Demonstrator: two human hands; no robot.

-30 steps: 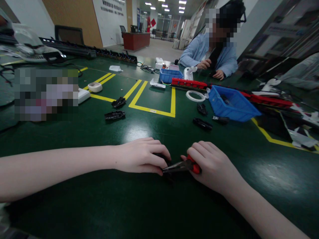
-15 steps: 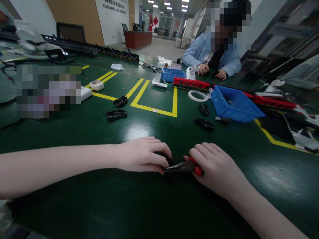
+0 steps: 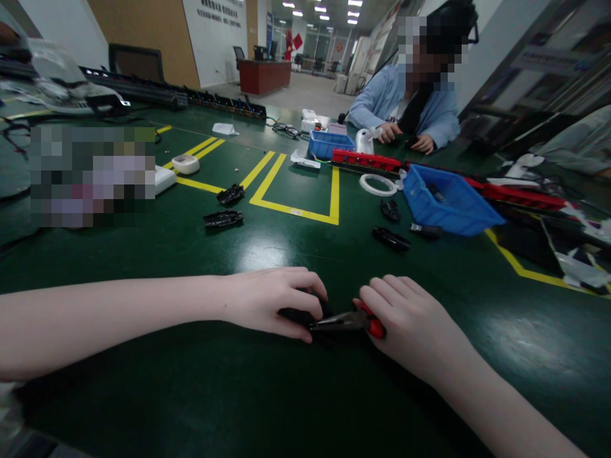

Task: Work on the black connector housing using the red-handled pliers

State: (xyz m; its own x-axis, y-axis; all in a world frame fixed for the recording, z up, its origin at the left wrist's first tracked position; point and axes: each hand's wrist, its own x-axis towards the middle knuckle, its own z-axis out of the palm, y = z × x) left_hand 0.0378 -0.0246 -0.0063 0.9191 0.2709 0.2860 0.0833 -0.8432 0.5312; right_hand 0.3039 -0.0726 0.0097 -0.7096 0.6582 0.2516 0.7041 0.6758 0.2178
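My right hand is closed round the red handles of needle-nose pliers, whose jaws point left. Under the curled fingers of my left hand is a dark plastic part, held close to the green tabletop and mostly covered by the hand. The plier tips meet this part beside my left thumb; the exact spot they grip is too dark to tell. Beyond my hands lie similar black parts: one pair at the left, with a ribbed black piece, and another pair at the right, with a long black piece.
A blue bin stands at the right, with a white ring and a black-handled tool near it. Farther back are a smaller blue bin and a red strip. Across the table sits a person in blue.
My left fingers have spread a little, the thumb lower and more of the dark part showing. The pliers and my right hand have shifted slightly left.
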